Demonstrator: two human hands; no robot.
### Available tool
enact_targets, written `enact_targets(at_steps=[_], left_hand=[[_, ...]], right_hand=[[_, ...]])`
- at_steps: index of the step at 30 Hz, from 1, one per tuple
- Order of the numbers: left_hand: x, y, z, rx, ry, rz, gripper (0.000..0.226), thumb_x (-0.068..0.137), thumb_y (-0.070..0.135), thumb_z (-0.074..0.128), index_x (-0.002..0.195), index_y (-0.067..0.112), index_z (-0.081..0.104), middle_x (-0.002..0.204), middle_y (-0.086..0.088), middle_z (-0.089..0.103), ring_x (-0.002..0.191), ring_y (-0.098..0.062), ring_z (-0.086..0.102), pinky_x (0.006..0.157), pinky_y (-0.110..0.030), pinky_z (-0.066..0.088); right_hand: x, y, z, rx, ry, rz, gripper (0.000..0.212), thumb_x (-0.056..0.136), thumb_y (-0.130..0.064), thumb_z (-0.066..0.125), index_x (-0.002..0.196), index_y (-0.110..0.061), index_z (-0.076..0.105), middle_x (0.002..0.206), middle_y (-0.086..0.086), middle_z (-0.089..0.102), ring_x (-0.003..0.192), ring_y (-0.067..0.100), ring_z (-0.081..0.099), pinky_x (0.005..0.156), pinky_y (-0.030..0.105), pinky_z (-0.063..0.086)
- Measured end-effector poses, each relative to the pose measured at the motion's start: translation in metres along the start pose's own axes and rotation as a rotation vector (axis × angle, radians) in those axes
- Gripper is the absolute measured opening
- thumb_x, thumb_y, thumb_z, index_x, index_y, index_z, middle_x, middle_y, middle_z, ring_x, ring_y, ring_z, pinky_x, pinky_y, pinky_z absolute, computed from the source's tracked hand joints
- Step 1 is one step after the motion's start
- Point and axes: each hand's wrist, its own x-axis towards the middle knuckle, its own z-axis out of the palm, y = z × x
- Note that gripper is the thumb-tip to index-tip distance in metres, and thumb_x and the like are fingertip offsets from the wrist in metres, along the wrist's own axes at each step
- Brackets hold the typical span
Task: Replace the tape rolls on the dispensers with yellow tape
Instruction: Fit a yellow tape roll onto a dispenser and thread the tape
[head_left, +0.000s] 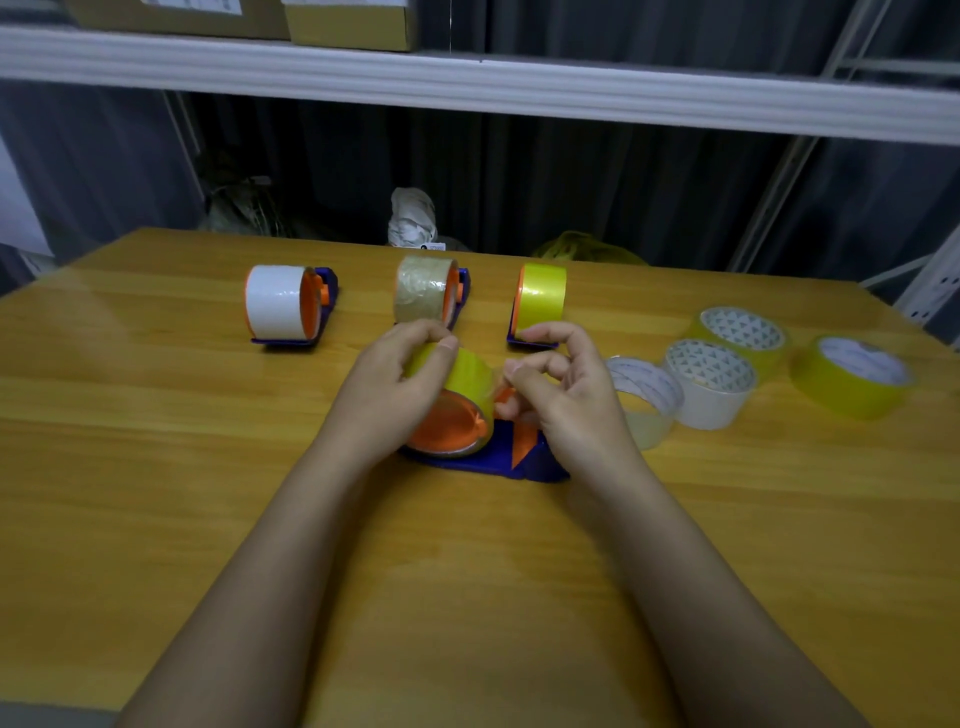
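I'm gripping the glossy yellow tape roll (457, 376) with my left hand (395, 379), seated on the blue plastic dispenser with the orange hub (498, 457) on the wooden worktop (208, 493) right in front of me, while my right hand (566, 400) is pinching at its loose end by the cutter. The roll's probably light and stiff but slick on its face, so I'm holding it across the width. The film's thin and sticky, so I'm guessing it'll crease or cling to itself.
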Motion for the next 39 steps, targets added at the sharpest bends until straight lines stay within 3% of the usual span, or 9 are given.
enact_targets(at_steps=[3,6,11,16,22,28,34,39], left_hand=[[-0.002,0.001,0.002,0.009,0.011,0.043,0.024,0.092,0.041,0.049,0.098,0.024,0.065,0.099,0.010,0.059,0.096,0.001,0.052,0.076,-0.010,0.036],[-0.002,0.003,0.004,0.003,0.020,0.055,0.029,0.087,0.045,0.046,0.096,0.025,0.065,0.097,0.011,0.058,0.096,-0.005,0.053,0.076,-0.015,0.036],[-0.003,0.004,0.006,0.012,0.055,0.083,0.027,0.088,0.041,0.047,0.097,0.023,0.065,0.095,0.010,0.059,0.096,-0.007,0.054,0.076,-0.015,0.037],[-0.004,0.003,0.007,0.033,0.068,0.085,0.028,0.090,0.040,0.048,0.102,0.021,0.066,0.095,0.013,0.057,0.098,-0.007,0.053,0.077,-0.013,0.036],[-0.004,0.002,0.009,-0.011,0.111,0.093,0.024,0.095,0.029,0.052,0.103,0.015,0.070,0.086,0.018,0.054,0.084,0.011,0.050,0.069,-0.002,0.032],[-0.005,-0.001,0.012,-0.082,0.126,0.068,0.027,0.093,0.032,0.050,0.099,0.016,0.071,0.088,0.011,0.059,0.084,0.006,0.054,0.067,-0.008,0.037],[-0.005,-0.002,0.009,-0.104,0.137,0.068,0.032,0.091,0.034,0.048,0.095,0.013,0.072,0.090,-0.006,0.066,0.085,-0.008,0.058,0.073,-0.028,0.045],[-0.005,-0.004,0.004,-0.135,0.173,0.035,0.032,0.091,0.032,0.048,0.094,0.012,0.073,0.092,-0.006,0.069,0.088,-0.010,0.061,0.076,-0.034,0.048]], right_hand=[[0.000,-0.001,0.000,0.005,0.042,0.051,0.021,0.091,-0.009,0.060,0.110,-0.015,0.053,0.064,-0.001,0.058,0.052,0.008,0.053,0.043,0.017,0.039],[0.000,-0.005,-0.001,0.032,0.049,0.162,0.024,0.090,-0.019,0.065,0.111,-0.013,0.056,0.067,0.003,0.061,0.050,0.007,0.050,0.038,0.016,0.032],[0.000,-0.009,-0.001,-0.054,0.002,0.274,0.025,0.092,-0.032,0.061,0.084,-0.008,0.062,0.059,0.003,0.060,0.040,0.007,0.047,0.034,0.015,0.029],[-0.001,-0.011,0.001,-0.007,-0.009,0.252,0.028,0.096,-0.023,0.056,0.072,-0.009,0.064,0.056,0.000,0.060,0.043,0.007,0.050,0.034,0.014,0.029],[-0.002,-0.012,-0.006,-0.145,0.033,0.224,0.024,0.093,-0.024,0.058,0.074,-0.011,0.066,0.059,-0.005,0.060,0.046,-0.001,0.050,0.040,0.010,0.034],[0.000,-0.010,-0.009,-0.081,0.030,0.269,0.021,0.092,-0.018,0.059,0.074,-0.010,0.065,0.055,-0.005,0.058,0.044,0.001,0.048,0.037,0.011,0.032],[0.002,-0.007,-0.010,0.072,0.066,0.309,0.025,0.092,-0.012,0.057,0.067,-0.009,0.059,0.054,-0.001,0.054,0.044,0.003,0.042,0.033,0.010,0.028],[0.004,-0.006,-0.010,0.234,0.151,0.339,0.031,0.092,-0.008,0.054,0.061,-0.012,0.051,0.048,-0.003,0.046,0.040,0.003,0.035,0.031,0.011,0.024]])
